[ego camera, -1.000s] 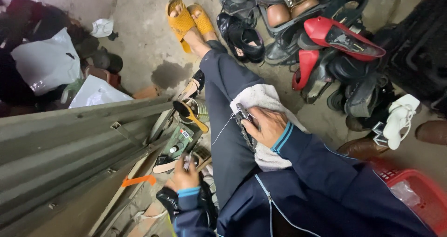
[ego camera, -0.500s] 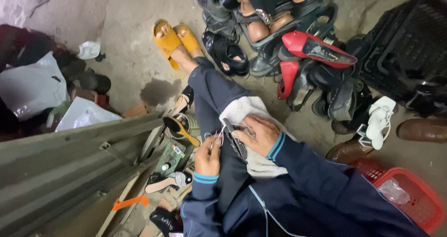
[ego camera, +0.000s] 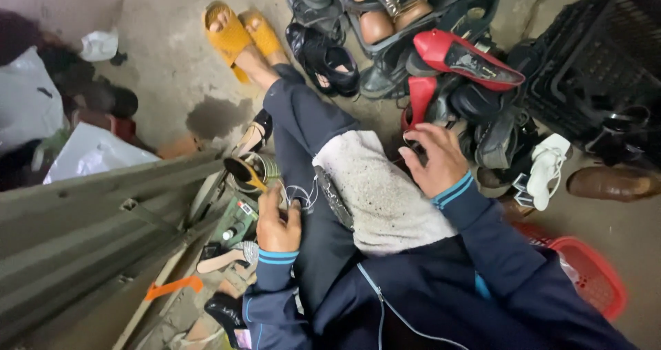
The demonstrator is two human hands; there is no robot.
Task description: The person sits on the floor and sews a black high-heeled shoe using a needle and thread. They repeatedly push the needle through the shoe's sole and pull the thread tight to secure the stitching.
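The dark shoe piece (ego camera: 335,200) lies along my thigh at the edge of the grey-white cloth (ego camera: 379,192) spread over my lap, which gives it a soft bed to rest on. A pale thread (ego camera: 303,193) loops from it toward my left hand (ego camera: 279,223), whose fingers are curled close around that thread end, though I cannot tell whether a needle is pinched there too. My right hand (ego camera: 435,158) hovers over the far edge of the cloth with fingers spread wide and nothing in it, stretched toward the heap of shoes beside my knee. In that heap a red high-heeled shoe (ego camera: 465,57) sits on top, a white sandal (ego camera: 547,167) lies further right, and a black crate (ego camera: 592,61) stands behind. Left of my leg an open tin (ego camera: 251,171) sits near my left hand, handy to reach. My feet wear yellow sandals (ego camera: 237,33) on the bare concrete floor (ego camera: 165,68).
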